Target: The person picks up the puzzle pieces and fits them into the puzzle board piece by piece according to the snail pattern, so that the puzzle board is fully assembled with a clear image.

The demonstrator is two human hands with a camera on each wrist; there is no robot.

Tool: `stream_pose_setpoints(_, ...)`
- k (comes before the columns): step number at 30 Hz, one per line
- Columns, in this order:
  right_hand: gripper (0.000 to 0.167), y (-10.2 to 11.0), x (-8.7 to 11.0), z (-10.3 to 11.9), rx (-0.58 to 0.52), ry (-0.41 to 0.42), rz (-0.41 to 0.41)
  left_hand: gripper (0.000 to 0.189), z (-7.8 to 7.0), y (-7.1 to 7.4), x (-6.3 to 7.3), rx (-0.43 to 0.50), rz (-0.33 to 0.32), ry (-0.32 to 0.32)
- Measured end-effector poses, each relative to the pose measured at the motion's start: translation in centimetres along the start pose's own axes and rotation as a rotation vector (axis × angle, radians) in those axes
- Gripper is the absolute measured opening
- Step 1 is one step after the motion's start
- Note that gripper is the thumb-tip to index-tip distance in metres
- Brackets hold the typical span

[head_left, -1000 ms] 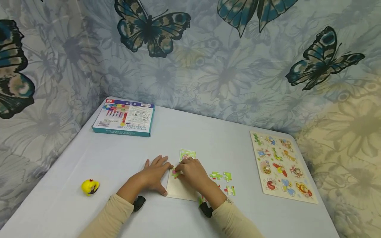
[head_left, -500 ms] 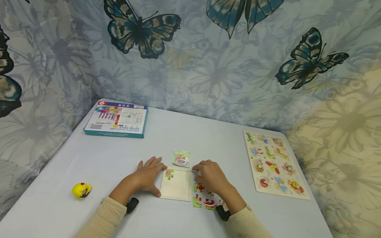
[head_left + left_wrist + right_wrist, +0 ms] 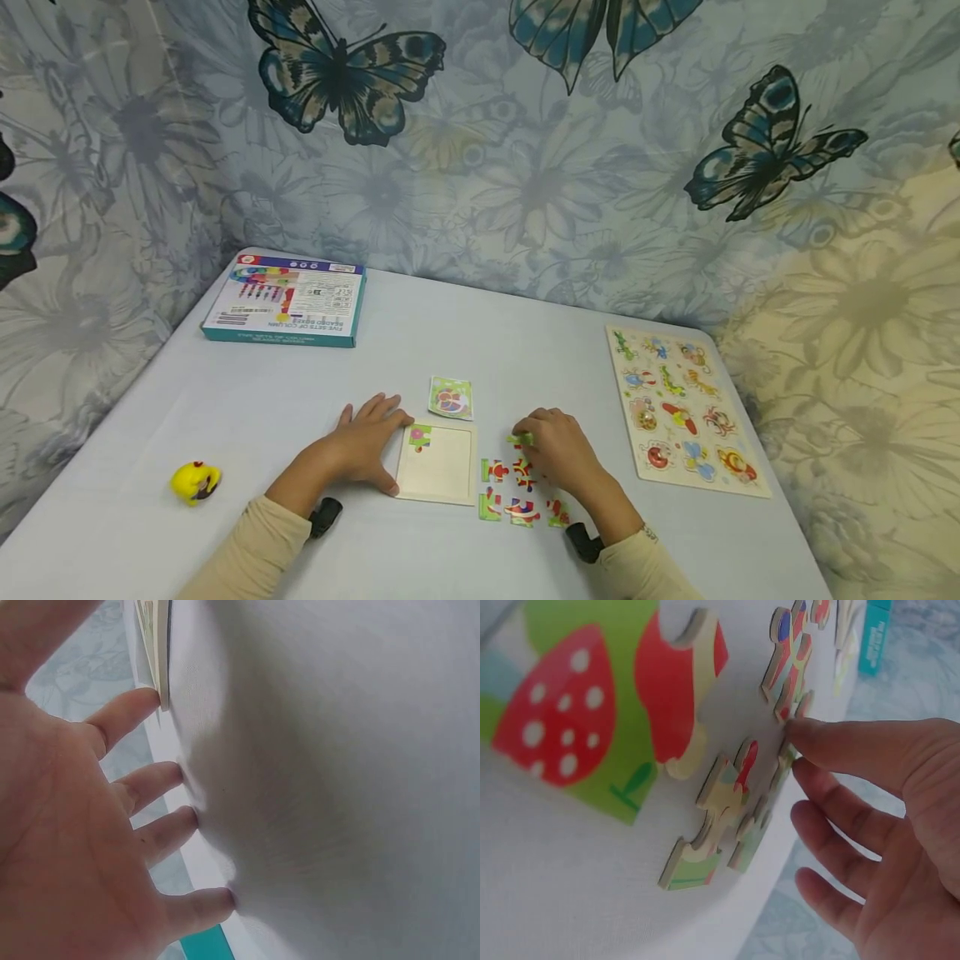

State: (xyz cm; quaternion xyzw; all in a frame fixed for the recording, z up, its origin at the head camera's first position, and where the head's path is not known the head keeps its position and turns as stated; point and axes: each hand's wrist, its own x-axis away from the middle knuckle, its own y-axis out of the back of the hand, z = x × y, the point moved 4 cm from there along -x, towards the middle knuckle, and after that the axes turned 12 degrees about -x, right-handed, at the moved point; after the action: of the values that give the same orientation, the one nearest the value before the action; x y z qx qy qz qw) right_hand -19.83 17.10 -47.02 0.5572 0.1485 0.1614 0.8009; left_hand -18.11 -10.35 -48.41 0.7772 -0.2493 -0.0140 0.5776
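My left hand [image 3: 367, 446] rests with spread fingers along the left side of a shallow wooden puzzle tray [image 3: 438, 485]. In the left wrist view, its index fingertip [image 3: 150, 699] touches the tray's edge. One green and pink jigsaw piece [image 3: 420, 435] lies in the tray's upper left corner. To the right of the tray, my right hand [image 3: 561, 452] pinches a green jigsaw piece [image 3: 517, 438] at the back of the loose ones. The right wrist view shows thumb and index finger at this piece [image 3: 785, 756], partly hiding it. Several red and green pieces [image 3: 521, 510] lie nearer me.
Behind the tray lies a small picture card [image 3: 452, 400]. A wooden board with animal pictures [image 3: 678, 417] is at the right, a flat teal and white box [image 3: 285, 302] at the back left. A yellow toy [image 3: 195, 482] sits at the left.
My right hand has left the piece in the tray's corner and moved right to the loose pieces. My left hand stays at the tray's edge. The head view has shifted slightly.
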Motion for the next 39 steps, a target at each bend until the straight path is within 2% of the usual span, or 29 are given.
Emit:
stream_pose_setpoints(12, 0.018, -0.1, -0.5, 0.0, -0.018, -0.005, 0.0, 0.087, -0.1, 0.1, -0.2, -0.009, 0.015, 0.009)
stream_pose_setpoints(15, 0.019, -0.4, -1.0, 1.2, -0.033, 0.032, 0.014, 0.088, -0.1, 0.1, -0.3, -0.011, 0.015, 0.008)
stream_pose_setpoints(18, 0.021, -0.7, -1.7, 3.0, -0.048, 0.103, 0.036, 0.088, 0.0, 0.1, -0.3, -0.019, 0.014, 0.008)
stream_pose_setpoints(26, 0.021, -2.2, -3.5, 7.4, -0.022, 0.254, 0.062, 0.088, 0.3, -0.1, -0.5, -0.041, 0.014, 0.01)
stream_pose_setpoints(39, 0.021, -3.3, -4.4, 8.8, 0.054, 0.254, 0.098, 0.089, 0.3, -0.2, -0.6, -0.049, 0.024, 0.003)
